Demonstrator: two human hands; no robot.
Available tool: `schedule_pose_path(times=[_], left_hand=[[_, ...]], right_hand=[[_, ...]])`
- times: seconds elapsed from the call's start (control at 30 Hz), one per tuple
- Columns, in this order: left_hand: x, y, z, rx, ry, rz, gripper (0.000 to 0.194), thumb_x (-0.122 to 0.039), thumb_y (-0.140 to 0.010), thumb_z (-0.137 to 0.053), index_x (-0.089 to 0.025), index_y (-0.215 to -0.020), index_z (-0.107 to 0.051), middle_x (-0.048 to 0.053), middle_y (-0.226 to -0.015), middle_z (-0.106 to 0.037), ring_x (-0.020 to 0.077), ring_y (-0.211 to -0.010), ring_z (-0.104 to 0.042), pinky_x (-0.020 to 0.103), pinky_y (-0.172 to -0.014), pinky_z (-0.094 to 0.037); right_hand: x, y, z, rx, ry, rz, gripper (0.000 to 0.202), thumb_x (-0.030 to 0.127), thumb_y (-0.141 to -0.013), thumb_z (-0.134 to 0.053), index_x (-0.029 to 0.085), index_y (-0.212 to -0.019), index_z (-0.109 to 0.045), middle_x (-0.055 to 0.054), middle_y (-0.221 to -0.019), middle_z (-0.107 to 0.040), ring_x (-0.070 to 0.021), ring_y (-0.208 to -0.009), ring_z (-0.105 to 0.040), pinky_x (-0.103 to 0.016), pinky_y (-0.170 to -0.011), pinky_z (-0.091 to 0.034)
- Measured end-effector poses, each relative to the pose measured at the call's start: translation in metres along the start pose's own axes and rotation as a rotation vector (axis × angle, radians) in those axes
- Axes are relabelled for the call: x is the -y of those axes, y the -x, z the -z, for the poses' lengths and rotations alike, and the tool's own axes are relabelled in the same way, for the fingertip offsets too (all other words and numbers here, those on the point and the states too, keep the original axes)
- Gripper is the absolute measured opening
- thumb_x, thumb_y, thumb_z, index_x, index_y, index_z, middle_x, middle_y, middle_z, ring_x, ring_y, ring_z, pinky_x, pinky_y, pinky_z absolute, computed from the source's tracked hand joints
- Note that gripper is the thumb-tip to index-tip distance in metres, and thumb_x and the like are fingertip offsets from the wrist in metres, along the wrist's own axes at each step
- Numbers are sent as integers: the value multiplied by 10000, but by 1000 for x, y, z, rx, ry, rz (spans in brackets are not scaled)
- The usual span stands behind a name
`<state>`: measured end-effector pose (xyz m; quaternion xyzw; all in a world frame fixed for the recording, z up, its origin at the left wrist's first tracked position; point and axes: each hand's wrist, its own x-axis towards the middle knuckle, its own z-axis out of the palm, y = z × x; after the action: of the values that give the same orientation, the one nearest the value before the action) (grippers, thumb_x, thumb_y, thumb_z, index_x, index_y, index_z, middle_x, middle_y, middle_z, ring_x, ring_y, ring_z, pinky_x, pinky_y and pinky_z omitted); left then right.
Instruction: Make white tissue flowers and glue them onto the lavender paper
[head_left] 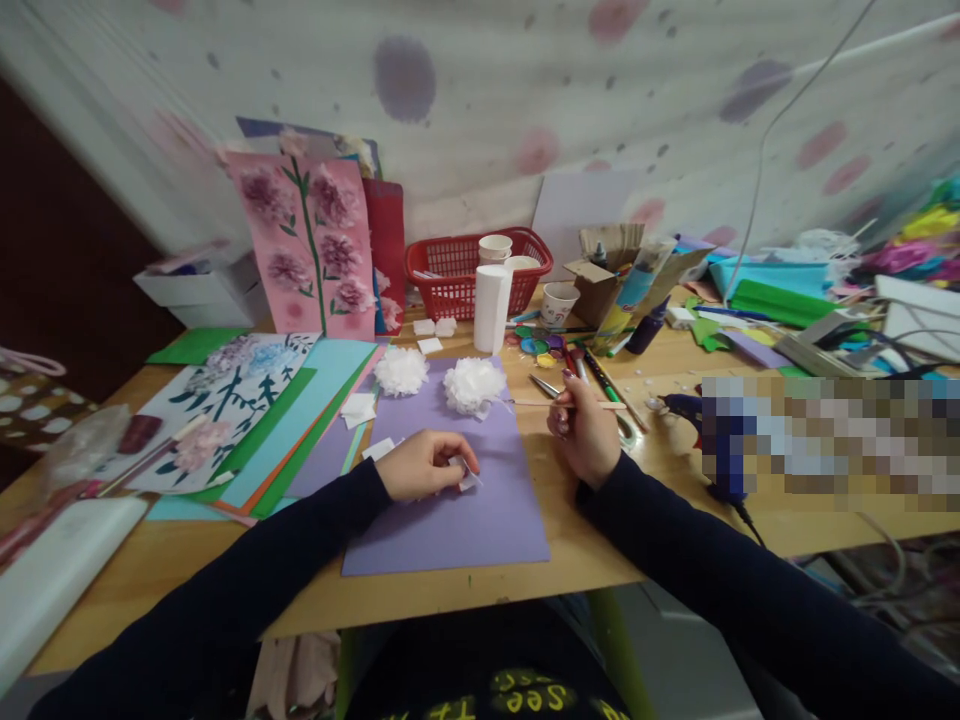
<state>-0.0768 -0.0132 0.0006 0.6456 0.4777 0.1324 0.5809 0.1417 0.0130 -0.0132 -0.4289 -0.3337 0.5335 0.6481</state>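
Note:
My left hand point(431, 464) is closed on a small piece of white tissue paper point(469, 476), just above a sheet of purple paper point(480, 530). In my right hand point(582, 432) a thin wooden stick point(532, 403) is pinched, its tip pointing left toward a white paper pompom point(474, 385). Another fluffy white pompom point(401, 371) sits to the left on the sheet's far edge. Small white tissue squares point(358, 409) lie at the left edge of the purple paper. Scissors point(544, 386) lie partly hidden behind my right hand.
Behind stand a white roll point(490, 310), a red basket point(442, 290) with paper cups, and a pink flower picture point(289, 240). Coloured sheets point(281, 440) are stacked at left. A blue glue gun point(724, 440) is at right, beside a blurred-out patch.

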Motion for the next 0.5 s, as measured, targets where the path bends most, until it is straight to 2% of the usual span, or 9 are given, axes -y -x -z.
schedule_pose_path(times=[0.13, 0.33, 0.5], left_hand=[[1, 0, -1, 21, -34, 9, 198, -168, -681, -543, -141, -863, -618, -26, -611, -598, 42, -376, -420, 140, -325, -317], [0, 1, -1, 30, -75, -1, 215, -158, -671, -519, -140, -865, -611, -18, -633, -603, 52, -395, -434, 148, -330, -326], [0, 2, 0, 30, -125, 4, 244, -176, -669, -517, -143, -892, -614, -11, -662, -617, 64, -403, -444, 166, -338, -326]], right_hand=[[-4, -3, 2, -66, 119, 109, 404, 499, -746, -639, 201, -530, -469, 66, -357, -428, -55, -278, -351, -172, -278, -266], [-10, 1, -5, 39, 289, 105, 452, 579, -728, -646, 189, -542, -512, 52, -383, -474, -63, -286, -389, -180, -275, -314], [-13, 1, -7, 84, 294, 104, 456, 584, -748, -631, 184, -563, -515, 56, -411, -481, -60, -306, -414, -179, -301, -337]])
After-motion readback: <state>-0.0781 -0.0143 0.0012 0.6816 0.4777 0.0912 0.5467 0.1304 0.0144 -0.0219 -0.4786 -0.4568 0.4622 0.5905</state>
